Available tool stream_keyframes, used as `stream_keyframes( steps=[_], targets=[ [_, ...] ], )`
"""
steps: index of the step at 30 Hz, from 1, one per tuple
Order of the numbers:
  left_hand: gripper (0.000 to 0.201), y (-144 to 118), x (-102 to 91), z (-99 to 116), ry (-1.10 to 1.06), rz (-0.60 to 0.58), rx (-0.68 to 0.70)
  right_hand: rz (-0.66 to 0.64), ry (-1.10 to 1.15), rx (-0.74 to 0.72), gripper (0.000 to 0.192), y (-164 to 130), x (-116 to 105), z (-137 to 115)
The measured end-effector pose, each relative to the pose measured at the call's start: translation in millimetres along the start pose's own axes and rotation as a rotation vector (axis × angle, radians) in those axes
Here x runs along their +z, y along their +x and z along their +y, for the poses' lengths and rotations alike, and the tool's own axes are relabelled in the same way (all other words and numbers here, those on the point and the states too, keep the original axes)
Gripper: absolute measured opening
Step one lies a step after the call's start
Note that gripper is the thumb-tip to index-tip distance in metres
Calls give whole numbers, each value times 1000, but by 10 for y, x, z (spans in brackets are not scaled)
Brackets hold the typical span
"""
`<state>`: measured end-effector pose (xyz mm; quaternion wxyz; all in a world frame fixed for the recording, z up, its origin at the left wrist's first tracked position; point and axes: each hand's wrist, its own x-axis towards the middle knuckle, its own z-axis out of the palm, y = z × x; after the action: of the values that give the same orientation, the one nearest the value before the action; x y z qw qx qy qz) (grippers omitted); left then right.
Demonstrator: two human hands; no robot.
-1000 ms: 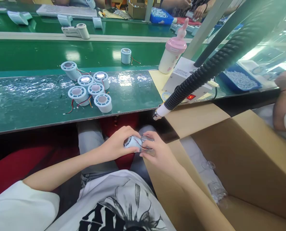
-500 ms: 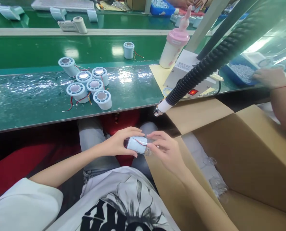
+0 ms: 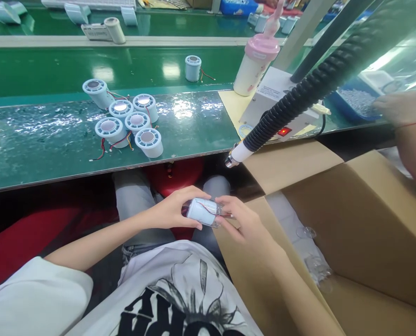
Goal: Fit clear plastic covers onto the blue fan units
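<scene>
Above my lap I hold a light-blue cylindrical unit [image 3: 200, 213] lying on its side, with clear plastic [image 3: 216, 224] around it. My left hand [image 3: 172, 211] curves round its left end, thumb below and fingers above. At the other end, my right hand [image 3: 247, 225] has its fingers closed on the clear plastic. Thin dark and red wires [image 3: 225, 215] run along the unit and stick out near the right fingertips. Whether the right fingers also pinch the wires I cannot tell.
Several similar blue units [image 3: 137, 121] stand on the green bench, and one [image 3: 193, 68] is on the conveyor. A black flexible hose [image 3: 281, 114] slants down from the right. A cardboard box [image 3: 379, 233] with clear plastic parts stands at right. Another person's hand [image 3: 400, 108] is beside a blue tray [image 3: 355, 100].
My right-hand fingers have shifted on the unit's right end, and the wires now stick out further there. My left hand keeps its hold. The view has tilted slightly.
</scene>
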<state>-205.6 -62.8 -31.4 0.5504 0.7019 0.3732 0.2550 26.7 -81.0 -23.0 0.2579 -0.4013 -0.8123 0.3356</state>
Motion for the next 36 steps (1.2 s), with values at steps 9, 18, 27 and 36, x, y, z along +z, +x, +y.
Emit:
stream_keyframes(
  steps=[9, 18, 27, 36],
  targets=[
    [61, -18, -16, -1, -230, 8, -149, -52, 20, -113, 15, 7, -46, 104],
    [67, -20, -11, -14, -81, -1, -30, 127, 200, 11, 21, 47, -15, 23],
    [60, -53, -1, 85, -346, -25, -165, 150, 684, 222, 13, 87, 14, 28],
    [66, -82, 23, 141, -532, -12, -220, 79, 217, -130, 46, -14, 82, 79]
  ],
)
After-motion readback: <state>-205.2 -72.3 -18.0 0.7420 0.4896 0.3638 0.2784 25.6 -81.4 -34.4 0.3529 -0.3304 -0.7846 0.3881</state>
